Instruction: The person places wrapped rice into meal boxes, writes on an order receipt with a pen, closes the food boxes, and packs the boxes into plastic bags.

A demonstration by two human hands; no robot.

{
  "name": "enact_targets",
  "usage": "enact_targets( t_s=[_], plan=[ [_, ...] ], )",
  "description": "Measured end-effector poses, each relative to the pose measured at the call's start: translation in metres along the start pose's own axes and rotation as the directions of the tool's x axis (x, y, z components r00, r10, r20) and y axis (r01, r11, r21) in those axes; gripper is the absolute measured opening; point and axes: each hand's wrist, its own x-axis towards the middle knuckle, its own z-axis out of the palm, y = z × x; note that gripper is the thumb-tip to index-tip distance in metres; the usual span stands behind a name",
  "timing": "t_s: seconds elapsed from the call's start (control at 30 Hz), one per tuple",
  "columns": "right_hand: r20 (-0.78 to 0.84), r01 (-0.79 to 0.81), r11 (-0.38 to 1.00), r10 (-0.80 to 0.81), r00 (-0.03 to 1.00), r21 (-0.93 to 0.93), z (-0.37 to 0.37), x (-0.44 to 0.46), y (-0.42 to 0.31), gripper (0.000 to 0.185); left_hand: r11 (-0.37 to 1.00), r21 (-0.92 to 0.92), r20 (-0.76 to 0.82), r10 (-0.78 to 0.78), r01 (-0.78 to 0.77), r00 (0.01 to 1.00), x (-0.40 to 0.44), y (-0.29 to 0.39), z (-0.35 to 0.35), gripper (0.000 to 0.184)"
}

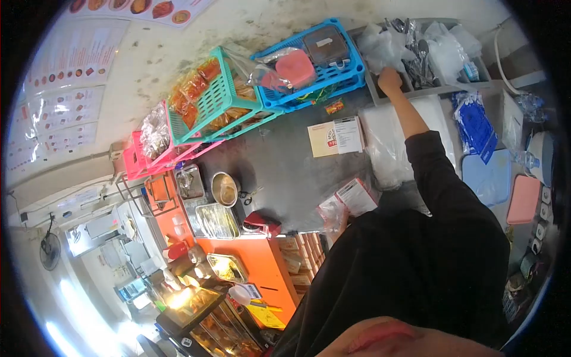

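Observation:
My right hand [389, 81] reaches into the left compartment of a grey divided tray [440, 89] at the back. Its fingers look curled, touching or close to the clear plastic bags [380, 50] there; what they grip is hidden. Black and metal cutlery [421, 62] fills the middle compartment, beside more plastic packaging [446, 47]. Low by my body, my left hand [340, 223] is closed on a clear plastic bag [332, 209]. Against that bag rests a white printed packet with red edges [357, 196].
On the dark counter [279, 172] stand a blue basket [315, 77], a green basket [214, 101] and a metal bowl [225, 188]. Printed cards [336, 137] lie beside a stack of plastic sheets [383, 143]. A blue packet [474, 125] and a light-blue lid [488, 177] sit at right.

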Motion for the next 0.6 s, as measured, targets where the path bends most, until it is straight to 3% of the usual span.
enact_targets(
  t_s=[0.1, 0.13, 0.17, 0.2, 0.23, 0.27, 0.3, 0.33, 0.4, 0.5, 0.53, 0.57, 0.6],
  plan=[
    [-0.101, 0.005, 1.0, -0.008, 0.995, -0.028, -0.022, -0.007, -0.001, 0.019, 0.996, 0.079, 0.089, 0.033, -0.041, 0.995, -0.001, 0.018, -0.003, 0.022],
    [-0.077, 0.184, 0.98, -0.19, 0.979, -0.075, -0.029, -0.004, 0.007, 0.021, 0.931, 0.23, 0.176, 0.247, -0.284, 0.953, -0.003, 0.026, -0.006, 0.023],
    [-0.044, 0.359, 0.926, -0.366, 0.93, -0.119, -0.034, -0.002, 0.013, 0.023, 0.786, 0.345, 0.253, 0.447, -0.512, 0.858, -0.006, 0.034, -0.009, 0.024],
    [-0.053, 0.362, 0.924, -0.371, 0.927, -0.125, -0.042, -0.004, 0.015, 0.023, 0.574, 0.429, 0.382, 0.585, -0.697, 0.716, -0.007, 0.033, -0.009, 0.025],
    [0.007, 0.33, 0.923, -0.338, 0.941, 0.196, -0.05, -0.007, 0.017, 0.021, 0.313, 0.464, 0.49, 0.689, -0.829, 0.534, -0.009, 0.032, -0.009, 0.026],
    [0.076, 0.25, 0.834, -0.327, 0.942, 0.492, -0.059, -0.01, 0.019, 0.021, 0.687, 0.318, 0.311, 0.575, -0.653, 0.757, -0.009, 0.023, -0.007, 0.026],
    [0.066, 0.261, 0.838, -0.331, 0.941, 0.479, -0.065, -0.013, 0.021, 0.021, 0.83, 0.201, 0.254, 0.469, -0.52, 0.846, -0.007, 0.015, -0.005, 0.026],
    [0.054, 0.209, 0.781, -0.296, 0.954, 0.589, -0.067, -0.017, 0.021, 0.018, 0.927, 0.063, 0.191, 0.352, -0.369, 0.916, -0.007, 0.01, -0.003, 0.025],
    [0.039, 0.171, 0.713, -0.267, 0.963, 0.68, -0.072, -0.024, 0.023, 0.016, 0.954, 0.099, 0.153, 0.268, -0.284, 0.951, 0.005, 0.002, -0.008, 0.025],
    [0.069, 0.139, 0.638, -0.289, 0.955, 0.757, -0.089, -0.037, 0.018, 0.011, 0.901, 0.142, 0.196, 0.381, -0.41, 0.904, 0.012, -0.002, -0.014, 0.024],
    [0.083, 0.061, 0.509, -0.255, 0.963, 0.858, -0.095, -0.046, 0.013, 0.011, 0.862, 0.188, 0.193, 0.437, -0.47, 0.879, 0.01, 0.001, -0.014, 0.024],
    [0.106, -0.019, 0.361, -0.223, 0.969, 0.932, -0.102, -0.055, 0.009, 0.01, 0.949, 0.098, 0.204, 0.274, -0.298, 0.94, 0.026, -0.021, -0.017, 0.024],
    [0.1, -0.009, 0.367, -0.23, 0.968, 0.93, -0.105, -0.058, 0.01, 0.01, 0.95, 0.086, 0.203, 0.278, -0.3, 0.939, 0.025, -0.022, -0.018, 0.024]
  ],
)
